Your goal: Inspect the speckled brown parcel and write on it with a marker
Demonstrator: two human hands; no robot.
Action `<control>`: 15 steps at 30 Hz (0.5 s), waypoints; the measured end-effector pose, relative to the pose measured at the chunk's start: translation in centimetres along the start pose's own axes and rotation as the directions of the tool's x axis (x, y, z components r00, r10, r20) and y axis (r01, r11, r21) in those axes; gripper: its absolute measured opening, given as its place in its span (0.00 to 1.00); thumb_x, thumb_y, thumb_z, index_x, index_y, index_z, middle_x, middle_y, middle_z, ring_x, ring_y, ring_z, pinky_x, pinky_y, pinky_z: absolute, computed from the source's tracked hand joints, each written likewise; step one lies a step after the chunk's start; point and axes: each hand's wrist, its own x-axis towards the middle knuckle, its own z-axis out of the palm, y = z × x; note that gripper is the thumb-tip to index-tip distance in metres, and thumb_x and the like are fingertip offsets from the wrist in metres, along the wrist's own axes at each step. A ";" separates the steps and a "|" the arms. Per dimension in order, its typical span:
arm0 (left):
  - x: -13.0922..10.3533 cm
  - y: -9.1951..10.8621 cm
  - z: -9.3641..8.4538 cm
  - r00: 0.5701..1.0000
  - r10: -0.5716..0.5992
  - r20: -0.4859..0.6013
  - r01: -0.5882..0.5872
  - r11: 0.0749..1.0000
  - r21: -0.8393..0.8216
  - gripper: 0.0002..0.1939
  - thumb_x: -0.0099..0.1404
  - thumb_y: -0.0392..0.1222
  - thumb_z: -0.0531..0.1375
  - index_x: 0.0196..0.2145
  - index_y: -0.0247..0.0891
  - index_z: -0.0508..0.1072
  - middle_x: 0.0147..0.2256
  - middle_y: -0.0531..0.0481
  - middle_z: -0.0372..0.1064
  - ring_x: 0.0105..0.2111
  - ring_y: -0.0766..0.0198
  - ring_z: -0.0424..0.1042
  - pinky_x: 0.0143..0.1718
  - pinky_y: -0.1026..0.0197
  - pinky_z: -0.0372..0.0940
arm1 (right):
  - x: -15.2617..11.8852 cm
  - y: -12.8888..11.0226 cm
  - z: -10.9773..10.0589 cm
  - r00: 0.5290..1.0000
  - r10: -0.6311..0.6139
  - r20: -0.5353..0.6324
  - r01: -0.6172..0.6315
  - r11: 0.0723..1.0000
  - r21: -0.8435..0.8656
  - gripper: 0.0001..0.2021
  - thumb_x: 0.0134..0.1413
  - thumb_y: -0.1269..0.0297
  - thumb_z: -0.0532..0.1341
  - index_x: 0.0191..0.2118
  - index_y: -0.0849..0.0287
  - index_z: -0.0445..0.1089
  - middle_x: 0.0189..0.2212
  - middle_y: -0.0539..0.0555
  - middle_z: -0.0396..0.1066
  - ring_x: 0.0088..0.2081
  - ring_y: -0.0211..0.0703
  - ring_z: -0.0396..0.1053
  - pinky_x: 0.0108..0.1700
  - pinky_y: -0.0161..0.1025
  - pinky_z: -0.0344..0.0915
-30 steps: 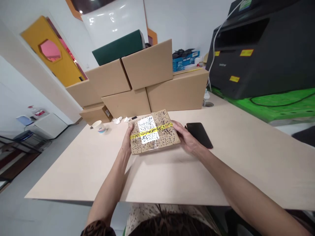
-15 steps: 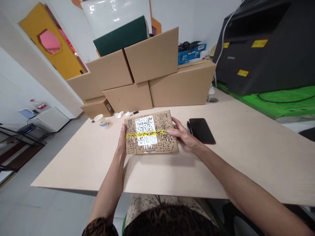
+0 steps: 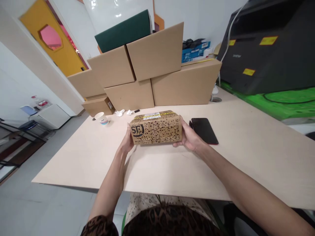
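A brown cardboard parcel [image 3: 156, 131] with black speckles, yellow tape and a white label on top is held between both hands over the light wooden table [image 3: 172, 173]. Its long side, printed with "SF", faces me. My left hand [image 3: 127, 141] grips the left end, and my right hand [image 3: 188, 135] holds the right end, thumb and fingers around the edge. Just right of my right hand lies a black tablet [image 3: 204, 130], with a dark pen beside it.
Large brown boxes [image 3: 185, 83] are stacked along the back, a green box [image 3: 124, 31] on top. A paper cup [image 3: 101, 118], crumpled tissues [image 3: 120, 113] and a small box stand back left. A black Brother machine [image 3: 265, 55] is at right.
The parcel has been tipped in my hands: its labelled top now shows foreshortened and the side with "SF" has come into view. Both hands still hold its ends.
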 end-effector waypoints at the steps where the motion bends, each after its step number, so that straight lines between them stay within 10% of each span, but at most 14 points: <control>1: 0.1 0.0 -0.2 1.000 -0.016 0.000 0.016 1.000 -0.026 0.35 0.75 0.66 0.47 0.68 0.42 0.65 0.59 0.41 0.76 0.63 0.46 0.72 0.65 0.39 0.64 | -0.1 0.1 -0.1 1.000 0.004 -0.011 -0.004 1.000 -0.021 0.36 0.57 0.28 0.55 0.61 0.46 0.70 0.48 0.62 0.81 0.47 0.65 0.78 0.39 0.62 0.77; 11: -0.2 0.1 0.2 0.997 0.070 0.018 -0.067 0.989 -0.128 0.34 0.71 0.67 0.55 0.63 0.41 0.70 0.55 0.42 0.79 0.62 0.45 0.73 0.64 0.41 0.66 | 0.4 0.0 -0.1 0.986 -0.164 0.035 0.157 0.977 0.146 0.28 0.54 0.37 0.66 0.57 0.42 0.73 0.51 0.53 0.81 0.58 0.60 0.74 0.53 0.60 0.76; 15: -0.6 0.3 0.8 0.968 0.251 0.013 -0.248 0.963 -0.109 0.33 0.63 0.53 0.67 0.62 0.42 0.71 0.58 0.46 0.77 0.63 0.47 0.72 0.66 0.47 0.64 | 0.0 0.0 0.2 0.964 -0.255 0.079 0.238 0.955 0.179 0.26 0.52 0.39 0.67 0.55 0.41 0.73 0.53 0.49 0.80 0.62 0.58 0.71 0.60 0.59 0.73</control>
